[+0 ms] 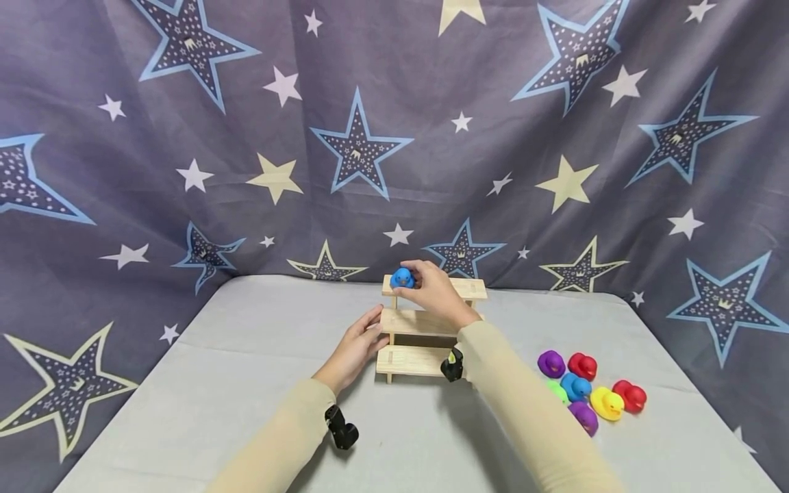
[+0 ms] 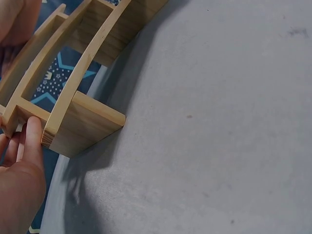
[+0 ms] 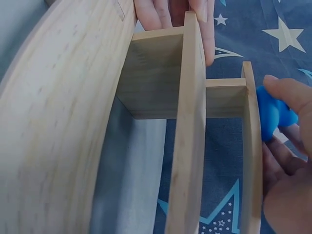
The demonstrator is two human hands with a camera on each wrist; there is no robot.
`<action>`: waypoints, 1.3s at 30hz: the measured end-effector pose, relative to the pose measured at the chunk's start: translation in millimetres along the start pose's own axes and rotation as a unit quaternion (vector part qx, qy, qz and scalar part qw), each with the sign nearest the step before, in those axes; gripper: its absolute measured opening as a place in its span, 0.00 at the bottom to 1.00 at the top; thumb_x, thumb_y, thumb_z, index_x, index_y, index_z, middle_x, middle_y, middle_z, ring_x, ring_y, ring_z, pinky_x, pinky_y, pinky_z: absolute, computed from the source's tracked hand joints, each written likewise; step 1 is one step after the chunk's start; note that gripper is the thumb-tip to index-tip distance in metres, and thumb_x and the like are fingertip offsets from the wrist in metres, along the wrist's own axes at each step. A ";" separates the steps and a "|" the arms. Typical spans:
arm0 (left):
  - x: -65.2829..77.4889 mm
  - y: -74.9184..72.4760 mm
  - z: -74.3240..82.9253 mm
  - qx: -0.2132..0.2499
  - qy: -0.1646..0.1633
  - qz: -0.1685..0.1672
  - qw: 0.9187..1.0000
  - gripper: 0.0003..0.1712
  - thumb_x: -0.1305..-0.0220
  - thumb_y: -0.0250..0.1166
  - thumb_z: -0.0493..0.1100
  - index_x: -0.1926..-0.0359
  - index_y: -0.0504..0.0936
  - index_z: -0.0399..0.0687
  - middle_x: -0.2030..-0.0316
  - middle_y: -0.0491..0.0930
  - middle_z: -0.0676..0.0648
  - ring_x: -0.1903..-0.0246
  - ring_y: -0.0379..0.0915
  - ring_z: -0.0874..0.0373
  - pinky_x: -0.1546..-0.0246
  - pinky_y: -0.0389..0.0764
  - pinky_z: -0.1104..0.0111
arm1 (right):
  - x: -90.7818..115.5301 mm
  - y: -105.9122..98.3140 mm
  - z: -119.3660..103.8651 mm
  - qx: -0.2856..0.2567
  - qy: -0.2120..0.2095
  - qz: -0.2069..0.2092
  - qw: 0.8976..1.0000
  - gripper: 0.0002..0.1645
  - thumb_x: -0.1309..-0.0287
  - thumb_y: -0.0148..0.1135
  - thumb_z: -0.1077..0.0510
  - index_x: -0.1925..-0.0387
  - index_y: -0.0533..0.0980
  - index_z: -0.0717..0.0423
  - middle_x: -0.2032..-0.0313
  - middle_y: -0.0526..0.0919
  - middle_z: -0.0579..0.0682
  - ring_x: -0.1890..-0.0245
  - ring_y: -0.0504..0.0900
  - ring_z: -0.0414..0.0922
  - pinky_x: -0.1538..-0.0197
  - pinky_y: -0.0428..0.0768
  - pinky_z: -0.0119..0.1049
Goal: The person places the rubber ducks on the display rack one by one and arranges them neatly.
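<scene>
A blue rubber duck point(image 1: 403, 278) sits at the left part of the top step of a three-step wooden stand point(image 1: 409, 359). My right hand point(image 1: 434, 291) holds this duck between thumb and fingers; in the right wrist view the blue duck point(image 3: 272, 113) is right against the top board point(image 3: 252, 161). At the stand's left end, my left hand point(image 1: 356, 346) grips the middle board, its thumb and fingers on either side of the board's end. The left wrist view shows that hand point(image 2: 22, 180) at the edge of the stand point(image 2: 85, 124).
Right of the stand lies a group of rubber ducks: a purple duck point(image 1: 551, 364), a yellow duck point(image 1: 607, 404), a blue duck point(image 1: 576, 387), a green duck point(image 1: 557, 392) and red ones point(image 1: 630, 396). A star-patterned curtain point(image 1: 357, 226) hangs behind the grey-white table point(image 1: 246, 342).
</scene>
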State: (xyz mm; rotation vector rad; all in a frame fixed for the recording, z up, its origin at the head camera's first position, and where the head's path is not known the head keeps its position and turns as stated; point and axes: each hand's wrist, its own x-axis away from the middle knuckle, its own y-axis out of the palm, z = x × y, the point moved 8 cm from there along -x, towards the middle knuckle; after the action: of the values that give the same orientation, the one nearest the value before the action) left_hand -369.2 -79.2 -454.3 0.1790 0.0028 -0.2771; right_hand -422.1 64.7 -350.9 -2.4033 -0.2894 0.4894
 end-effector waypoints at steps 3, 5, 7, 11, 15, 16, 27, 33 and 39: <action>0.0 0.6 0.4 -0.001 0.000 0.000 1.000 0.31 0.21 0.45 0.36 0.22 0.49 0.39 0.26 0.52 0.35 0.28 0.55 0.41 0.30 0.69 0.58 | 1.7 -1.7 -1.4 -0.005 -0.003 -0.005 1.000 0.37 0.39 0.72 0.53 0.32 0.70 0.58 0.43 0.73 0.57 0.47 0.79 0.50 0.43 0.83 0.39; 0.0 0.5 0.4 -0.002 0.000 0.001 1.000 0.32 0.21 0.45 0.36 0.22 0.49 0.39 0.26 0.51 0.35 0.28 0.54 0.41 0.30 0.68 0.58 | 2.9 -3.1 -2.5 -0.009 -0.006 -0.008 1.000 0.38 0.39 0.72 0.54 0.32 0.69 0.60 0.43 0.73 0.58 0.46 0.79 0.50 0.42 0.83 0.39; 0.0 0.3 0.0 -0.003 -0.001 0.000 1.000 0.32 0.21 0.45 0.36 0.22 0.49 0.39 0.26 0.51 0.35 0.28 0.54 0.40 0.29 0.68 0.58 | 4.4 -5.3 -3.1 -0.007 -0.011 -0.008 1.000 0.37 0.40 0.72 0.54 0.32 0.70 0.61 0.44 0.73 0.58 0.46 0.79 0.51 0.41 0.83 0.39; -0.7 -0.6 -1.3 -0.004 -0.003 0.001 1.000 0.32 0.21 0.46 0.36 0.22 0.49 0.39 0.25 0.51 0.35 0.28 0.54 0.41 0.30 0.68 0.58 | 8.7 -11.8 -3.8 0.005 -0.025 0.001 1.000 0.37 0.41 0.74 0.55 0.34 0.71 0.62 0.44 0.75 0.59 0.45 0.79 0.54 0.40 0.83 0.42; -1.0 -0.9 -1.6 -0.004 -0.006 0.004 1.000 0.32 0.21 0.46 0.36 0.22 0.50 0.40 0.26 0.52 0.36 0.28 0.55 0.41 0.30 0.69 0.59 | 13.9 -18.8 -2.3 0.000 -0.031 0.000 1.000 0.37 0.41 0.73 0.55 0.34 0.71 0.62 0.40 0.74 0.60 0.43 0.78 0.55 0.40 0.82 0.44; -0.5 -0.7 -1.3 -0.004 -0.006 0.004 1.000 0.32 0.21 0.46 0.36 0.22 0.50 0.39 0.26 0.52 0.35 0.28 0.55 0.41 0.30 0.69 0.59 | 15.2 -20.6 -2.0 -0.003 -0.030 -0.002 1.000 0.37 0.41 0.73 0.55 0.34 0.71 0.62 0.39 0.74 0.60 0.43 0.77 0.55 0.40 0.82 0.44; 1.5 0.6 0.9 0.002 -0.008 0.012 1.000 0.31 0.21 0.45 0.35 0.22 0.50 0.39 0.26 0.51 0.36 0.28 0.55 0.41 0.30 0.70 0.59 | 25.5 -45.8 1.7 0.019 -0.015 -0.008 1.000 0.34 0.38 0.71 0.51 0.34 0.72 0.57 0.37 0.74 0.58 0.41 0.75 0.54 0.38 0.81 0.46; 2.4 0.2 1.3 0.002 -0.007 0.014 1.000 0.31 0.21 0.45 0.35 0.22 0.50 0.39 0.26 0.52 0.35 0.29 0.55 0.40 0.31 0.70 0.59 | 34.5 -59.2 3.3 0.025 -0.020 -0.017 0.999 0.33 0.38 0.70 0.50 0.34 0.73 0.55 0.41 0.75 0.54 0.42 0.75 0.52 0.39 0.80 0.48; 0.3 0.4 0.6 0.001 -0.007 0.014 1.000 0.32 0.21 0.45 0.35 0.22 0.50 0.39 0.26 0.52 0.36 0.29 0.55 0.41 0.31 0.70 0.60 | 44.1 -76.5 10.9 0.044 -0.021 -0.020 0.999 0.33 0.38 0.71 0.50 0.35 0.74 0.56 0.40 0.76 0.56 0.42 0.75 0.54 0.38 0.79 0.50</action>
State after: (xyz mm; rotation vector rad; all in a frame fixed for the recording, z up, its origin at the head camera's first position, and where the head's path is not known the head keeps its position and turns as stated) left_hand -368.8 -79.0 -453.6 0.1790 -0.0134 -0.2501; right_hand -392.8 143.3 -321.1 -2.3000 -0.3280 0.5250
